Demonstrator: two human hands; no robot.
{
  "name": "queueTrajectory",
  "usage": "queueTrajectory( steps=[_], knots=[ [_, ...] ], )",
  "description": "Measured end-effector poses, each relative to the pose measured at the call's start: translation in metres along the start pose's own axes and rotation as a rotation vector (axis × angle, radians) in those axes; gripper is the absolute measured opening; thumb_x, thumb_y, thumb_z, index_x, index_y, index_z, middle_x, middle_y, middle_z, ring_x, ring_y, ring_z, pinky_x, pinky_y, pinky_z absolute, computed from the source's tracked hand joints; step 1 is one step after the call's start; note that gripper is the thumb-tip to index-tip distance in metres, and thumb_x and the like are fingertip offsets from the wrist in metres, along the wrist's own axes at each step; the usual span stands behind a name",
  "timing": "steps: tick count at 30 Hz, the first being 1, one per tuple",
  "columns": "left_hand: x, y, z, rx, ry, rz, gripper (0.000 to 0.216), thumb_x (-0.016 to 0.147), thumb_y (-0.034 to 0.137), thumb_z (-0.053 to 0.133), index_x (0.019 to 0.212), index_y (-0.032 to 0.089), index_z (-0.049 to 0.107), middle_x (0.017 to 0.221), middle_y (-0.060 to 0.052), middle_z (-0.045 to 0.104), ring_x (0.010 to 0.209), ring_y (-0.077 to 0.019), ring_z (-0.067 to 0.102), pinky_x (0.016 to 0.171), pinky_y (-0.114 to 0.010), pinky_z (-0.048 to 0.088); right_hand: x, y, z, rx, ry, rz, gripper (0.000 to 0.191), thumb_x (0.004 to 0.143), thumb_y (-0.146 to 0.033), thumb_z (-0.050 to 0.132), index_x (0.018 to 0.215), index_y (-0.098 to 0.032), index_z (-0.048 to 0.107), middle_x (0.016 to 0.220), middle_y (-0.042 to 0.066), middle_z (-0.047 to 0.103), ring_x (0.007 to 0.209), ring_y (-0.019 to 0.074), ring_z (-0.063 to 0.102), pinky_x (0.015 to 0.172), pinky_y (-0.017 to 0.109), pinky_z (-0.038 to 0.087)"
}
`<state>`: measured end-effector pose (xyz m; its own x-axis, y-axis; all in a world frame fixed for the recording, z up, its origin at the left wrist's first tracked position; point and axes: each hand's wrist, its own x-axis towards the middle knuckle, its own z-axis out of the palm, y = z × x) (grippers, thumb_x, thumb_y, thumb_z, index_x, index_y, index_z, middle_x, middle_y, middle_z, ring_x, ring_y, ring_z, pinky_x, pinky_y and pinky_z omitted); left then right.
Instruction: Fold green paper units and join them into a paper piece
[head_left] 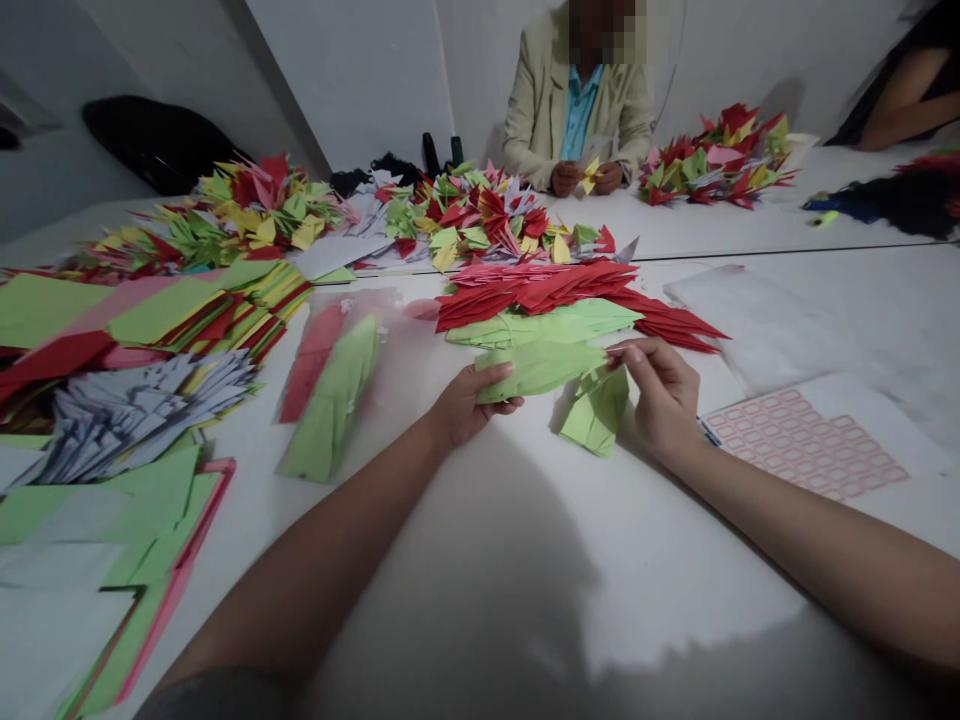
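Light green folded paper (540,368), red paper pieces (540,287), pink-outlined grid (806,445) on white sheet (874,410)

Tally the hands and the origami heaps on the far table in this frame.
Person's own hands: 2 (left hand, right hand, both on a green folded paper)
Co-worker's hands: 2
Origami heaps: 3
Total: 7
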<state>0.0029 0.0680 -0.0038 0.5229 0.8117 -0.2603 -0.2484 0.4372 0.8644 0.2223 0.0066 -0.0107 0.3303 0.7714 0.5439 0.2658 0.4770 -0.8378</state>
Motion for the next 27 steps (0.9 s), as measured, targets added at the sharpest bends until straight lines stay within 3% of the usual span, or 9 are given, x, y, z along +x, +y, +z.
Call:
queueTrajectory(
  steps=[4, 9, 15, 20, 24, 27],
  knots=[
    [0.001, 0.000, -0.001, 0.085, 0.038, 0.069, 0.027, 0.069, 0.031, 0.075, 0.087, 0.013, 0.065, 0.073, -0.003, 0.066, 0.056, -0.0110, 0.063, 0.047, -0.018, 0.050, 0.006, 0.004, -0.001, 0.001, 0.073, -0.052, 0.024, 0.090, -0.040, 0.051, 0.076, -0.023, 0.059, 0.077, 0.003, 0.061, 0.075, 0.0184, 0.059, 0.072, 0.035, 0.049],
    [0.007, 0.003, -0.009, 0.019, 0.126, 0.189, 0.028, 0.070, 0.027, 0.073, 0.093, 0.014, 0.066, 0.082, -0.003, 0.067, 0.059, -0.0089, 0.062, 0.049, -0.017, 0.052, 0.010, 0.008, -0.001, -0.022, 0.138, -0.072, 0.023, 0.092, -0.037, 0.045, 0.076, -0.023, 0.054, 0.081, 0.003, 0.057, 0.076, 0.0183, 0.057, 0.075, 0.036, 0.049],
    [0.007, 0.004, -0.010, 0.031, 0.147, 0.212, 0.029, 0.069, 0.027, 0.074, 0.094, 0.014, 0.066, 0.086, -0.003, 0.067, 0.064, -0.0094, 0.063, 0.051, -0.017, 0.053, 0.018, 0.014, -0.005, 0.072, 0.219, -0.034, 0.020, 0.091, -0.034, 0.047, 0.077, -0.022, 0.054, 0.086, 0.004, 0.055, 0.070, 0.0163, 0.053, 0.071, 0.036, 0.048],
    [0.006, 0.004, -0.006, 0.057, 0.147, 0.217, 0.032, 0.067, 0.028, 0.075, 0.094, 0.014, 0.065, 0.084, -0.003, 0.067, 0.062, -0.0102, 0.062, 0.050, -0.019, 0.052, 0.023, 0.025, -0.010, 0.038, 0.256, -0.043, 0.024, 0.089, -0.042, 0.048, 0.074, -0.024, 0.054, 0.090, 0.007, 0.057, 0.075, 0.0212, 0.056, 0.071, 0.043, 0.049],
    [0.006, 0.003, -0.006, 0.109, 0.155, 0.227, 0.034, 0.065, 0.032, 0.076, 0.091, 0.013, 0.066, 0.082, -0.004, 0.067, 0.061, -0.0113, 0.062, 0.050, -0.020, 0.051, 0.026, 0.035, -0.014, 0.007, 0.238, -0.073, 0.025, 0.091, -0.043, 0.044, 0.078, -0.024, 0.053, 0.093, 0.008, 0.059, 0.084, 0.0235, 0.059, 0.077, 0.044, 0.049],
    [0.006, 0.001, -0.007, 0.175, 0.164, 0.253, 0.038, 0.064, 0.036, 0.078, 0.091, 0.013, 0.066, 0.084, -0.005, 0.068, 0.061, -0.0112, 0.063, 0.050, -0.019, 0.049, 0.025, 0.030, -0.015, -0.057, 0.190, -0.044, 0.021, 0.091, -0.041, 0.046, 0.098, -0.024, 0.056, 0.109, 0.009, 0.059, 0.101, 0.0250, 0.058, 0.090, 0.045, 0.048]
  ],
)
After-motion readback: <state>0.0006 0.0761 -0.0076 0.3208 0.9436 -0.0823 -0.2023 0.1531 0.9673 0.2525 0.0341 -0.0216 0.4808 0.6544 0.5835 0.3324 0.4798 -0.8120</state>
